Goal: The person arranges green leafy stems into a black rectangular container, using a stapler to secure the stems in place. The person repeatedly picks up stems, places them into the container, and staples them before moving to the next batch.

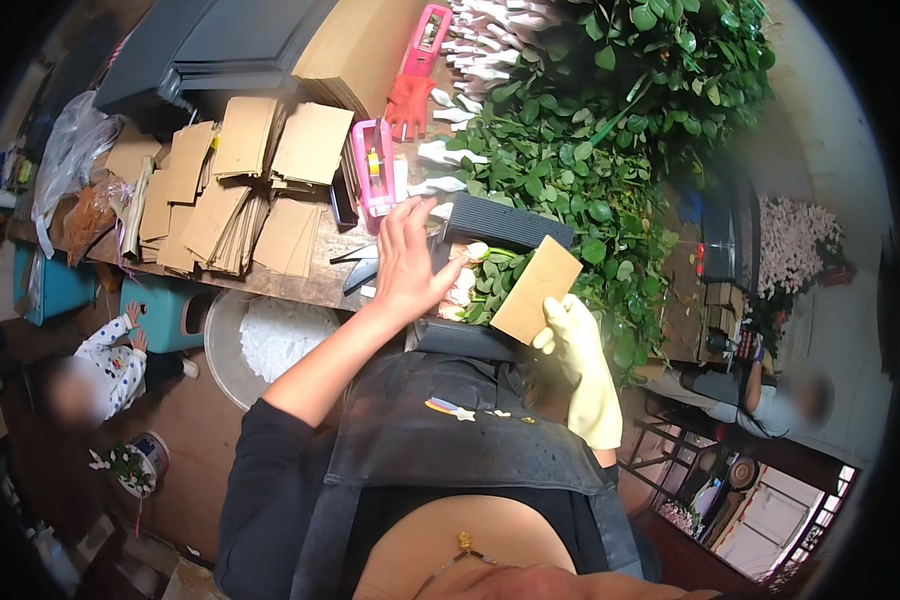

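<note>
In front of me a bunch of pale pink roses (pixel 458 289) with green leaves lies on a dark corrugated sheet (pixel 505 222), whose sides stand up along the bunch. My bare left hand (pixel 410 262) is at the flower end, fingers stretched and thumb apart, the thumb tip by the blooms. It grips nothing that I can see. My right hand (pixel 573 345), in a pale yellow rubber glove, pinches a brown cardboard piece (pixel 537 290) at its lower right edge. That piece is tilted over the stem end and hides part of the leaves.
Stacks of cardboard pieces (pixel 225 215) cover the table's left. Pink tape dispensers (pixel 374 172), a red glove (pixel 408 106) and white-wrapped flower heads (pixel 450 155) lie behind. Leafy stems (pixel 580 150) pile up at the right. A child (pixel 115 360) is at the left, another person (pixel 770 400) at the right.
</note>
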The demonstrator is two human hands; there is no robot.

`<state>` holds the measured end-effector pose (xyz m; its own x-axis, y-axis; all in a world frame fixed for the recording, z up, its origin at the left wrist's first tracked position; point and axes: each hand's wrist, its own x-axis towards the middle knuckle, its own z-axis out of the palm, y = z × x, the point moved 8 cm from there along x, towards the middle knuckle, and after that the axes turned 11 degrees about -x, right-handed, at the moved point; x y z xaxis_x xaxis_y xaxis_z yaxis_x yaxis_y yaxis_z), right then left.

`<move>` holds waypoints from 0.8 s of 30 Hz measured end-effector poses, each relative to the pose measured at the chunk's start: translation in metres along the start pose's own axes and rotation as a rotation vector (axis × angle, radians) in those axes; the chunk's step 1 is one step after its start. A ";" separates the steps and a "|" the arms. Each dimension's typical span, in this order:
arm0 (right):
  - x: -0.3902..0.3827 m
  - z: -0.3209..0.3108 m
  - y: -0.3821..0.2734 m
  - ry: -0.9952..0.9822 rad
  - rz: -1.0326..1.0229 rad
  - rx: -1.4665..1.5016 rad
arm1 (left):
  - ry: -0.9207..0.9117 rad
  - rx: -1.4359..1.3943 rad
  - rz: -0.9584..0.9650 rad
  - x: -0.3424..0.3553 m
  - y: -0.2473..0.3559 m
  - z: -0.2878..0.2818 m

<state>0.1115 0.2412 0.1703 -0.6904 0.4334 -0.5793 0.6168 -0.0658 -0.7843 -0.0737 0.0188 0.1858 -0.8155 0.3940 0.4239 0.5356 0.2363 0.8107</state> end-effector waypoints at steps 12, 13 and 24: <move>0.042 0.049 -0.009 -0.287 0.102 -0.281 | -0.139 -0.040 -0.074 0.006 -0.054 0.055; 0.048 0.050 -0.008 -0.291 0.116 -0.316 | -0.135 -0.053 -0.090 0.007 -0.055 0.054; 0.078 0.062 0.025 -0.311 0.226 -0.387 | 0.057 -0.084 -0.149 -0.021 -0.070 0.014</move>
<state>0.0494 0.2174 0.0915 -0.5675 0.1569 -0.8083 0.8165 0.2343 -0.5277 -0.0906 0.0060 0.1148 -0.8969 0.3085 0.3169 0.3896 0.2122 0.8962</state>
